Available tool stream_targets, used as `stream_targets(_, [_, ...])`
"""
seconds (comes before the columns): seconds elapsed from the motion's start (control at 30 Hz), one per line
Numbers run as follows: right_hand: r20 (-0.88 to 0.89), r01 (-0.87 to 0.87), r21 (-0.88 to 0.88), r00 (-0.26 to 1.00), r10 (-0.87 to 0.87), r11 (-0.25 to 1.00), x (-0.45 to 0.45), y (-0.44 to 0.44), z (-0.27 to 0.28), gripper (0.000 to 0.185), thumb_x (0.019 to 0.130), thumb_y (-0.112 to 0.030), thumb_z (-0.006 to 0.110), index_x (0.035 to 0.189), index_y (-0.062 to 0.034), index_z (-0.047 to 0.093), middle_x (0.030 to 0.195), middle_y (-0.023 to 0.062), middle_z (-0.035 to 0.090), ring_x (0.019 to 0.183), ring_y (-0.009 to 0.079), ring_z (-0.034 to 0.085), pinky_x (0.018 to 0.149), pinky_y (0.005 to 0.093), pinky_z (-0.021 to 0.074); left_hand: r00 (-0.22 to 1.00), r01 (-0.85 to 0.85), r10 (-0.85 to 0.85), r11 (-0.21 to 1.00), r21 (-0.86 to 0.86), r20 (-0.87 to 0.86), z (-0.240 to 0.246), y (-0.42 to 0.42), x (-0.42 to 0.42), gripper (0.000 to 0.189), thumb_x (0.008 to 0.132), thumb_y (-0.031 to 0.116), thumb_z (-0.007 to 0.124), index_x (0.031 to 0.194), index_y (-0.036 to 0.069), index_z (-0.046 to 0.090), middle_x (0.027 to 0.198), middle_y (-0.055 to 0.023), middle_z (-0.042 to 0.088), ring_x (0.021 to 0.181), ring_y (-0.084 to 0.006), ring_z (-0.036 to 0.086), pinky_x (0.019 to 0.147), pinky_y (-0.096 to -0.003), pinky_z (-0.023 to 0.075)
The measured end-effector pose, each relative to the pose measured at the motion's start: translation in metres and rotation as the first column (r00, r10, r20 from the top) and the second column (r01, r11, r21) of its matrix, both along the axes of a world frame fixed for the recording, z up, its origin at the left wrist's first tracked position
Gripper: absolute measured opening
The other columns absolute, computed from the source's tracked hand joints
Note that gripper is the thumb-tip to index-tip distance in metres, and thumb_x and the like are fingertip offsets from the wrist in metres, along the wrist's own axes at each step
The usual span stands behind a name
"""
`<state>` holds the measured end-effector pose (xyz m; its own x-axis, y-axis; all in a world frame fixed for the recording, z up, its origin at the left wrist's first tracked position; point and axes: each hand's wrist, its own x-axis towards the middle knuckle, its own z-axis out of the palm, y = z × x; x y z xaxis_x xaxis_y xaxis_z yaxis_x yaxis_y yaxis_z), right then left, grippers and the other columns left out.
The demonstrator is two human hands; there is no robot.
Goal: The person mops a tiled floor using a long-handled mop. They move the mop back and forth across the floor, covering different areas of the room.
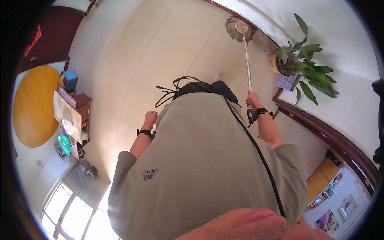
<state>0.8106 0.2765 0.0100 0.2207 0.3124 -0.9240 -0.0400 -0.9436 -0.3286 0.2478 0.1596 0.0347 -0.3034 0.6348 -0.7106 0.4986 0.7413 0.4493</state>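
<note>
My right hand (253, 100) is closed around the handle of a string mop (248, 69), whose pole slants away from me over the tiled floor (168, 57). The mop's grey strands (232, 29) lie on the tiles close to the foot of the wall. At my other side, my left hand (151, 116) hangs beside my hip with the fingers curled; whether they are fully closed is hard to tell. Both wrists wear black straps, and a black cable (252, 138) runs down over my shirt to the waist.
A potted leafy plant (277, 64) stands by the right wall near a purple box (286, 82). A doorway with a dark red frame (318, 118) is at the right. Along the left wall are a round wooden tabletop (36, 106), a small table (67, 115) and a green basin (64, 144).
</note>
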Motion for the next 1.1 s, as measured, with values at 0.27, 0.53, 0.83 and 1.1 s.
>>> stream_targets(0.27, [-0.005, -0.065, -0.025, 0.998, 0.065, 0.998, -0.008, -0.033, 0.021, 0.041, 0.088, -0.046, 0.048, 0.071, -0.0101, 0.038, 0.054, 0.0030, 0.042, 0.040, 0.0151, 0.041, 0.037, 0.0312, 0.0314, 0.995, -0.050, 0.050, 0.999, -0.005, 0.088, -0.005, 0.008, 0.003, 0.021, 0.077, 0.015, 0.057, 0.090, -0.001, 0.060, 0.071, -0.0088, 0.061, 0.055, -0.0158, 0.056, 0.047, -0.0288, 0.0465])
stream_targets(0.53, [0.034, -0.215, -0.004, 0.976, 0.215, 0.977, -0.026, -0.125, 0.038, 0.043, 0.089, -0.044, 0.047, 0.072, -0.0052, 0.042, 0.049, 0.0040, 0.040, 0.035, 0.0178, 0.042, 0.032, 0.0330, 0.0310, 0.998, 0.030, -0.026, 0.998, -0.062, 0.065, -0.016, 0.011, -0.015, 0.021, 0.078, 0.015, 0.055, 0.090, -0.001, 0.060, 0.072, -0.0098, 0.062, 0.056, -0.0171, 0.058, 0.048, -0.0294, 0.0480])
stream_targets(0.83, [0.113, -0.429, -0.056, 0.895, 0.432, 0.902, -0.018, -0.243, 0.092, 0.054, 0.089, -0.048, 0.046, 0.062, -0.0010, 0.045, 0.049, 0.0084, 0.046, 0.039, 0.0212, 0.047, 0.035, 0.0378, 0.0334, 0.980, -0.027, 0.053, 0.990, -0.136, 0.189, -0.041, 0.016, -0.028, 0.025, 0.080, 0.016, 0.050, 0.097, -0.002, 0.056, 0.079, -0.0146, 0.065, 0.061, -0.0212, 0.064, 0.049, -0.0304, 0.0493])
stream_targets(1.1, [0.486, -0.678, -0.221, 0.547, 0.682, 0.701, 0.000, -0.271, 0.053, 0.068, 0.086, -0.056, 0.043, 0.076, 0.0093, 0.059, 0.063, 0.0271, 0.056, 0.071, 0.0430, 0.060, 0.060, 0.0487, 0.0427, 0.977, -0.076, 0.097, 0.990, -0.115, 0.190, -0.044, -0.002, -0.018, 0.025, 0.081, 0.016, 0.049, 0.096, -0.001, 0.057, 0.077, -0.0141, 0.065, 0.060, -0.0208, 0.064, 0.049, -0.0300, 0.0499])
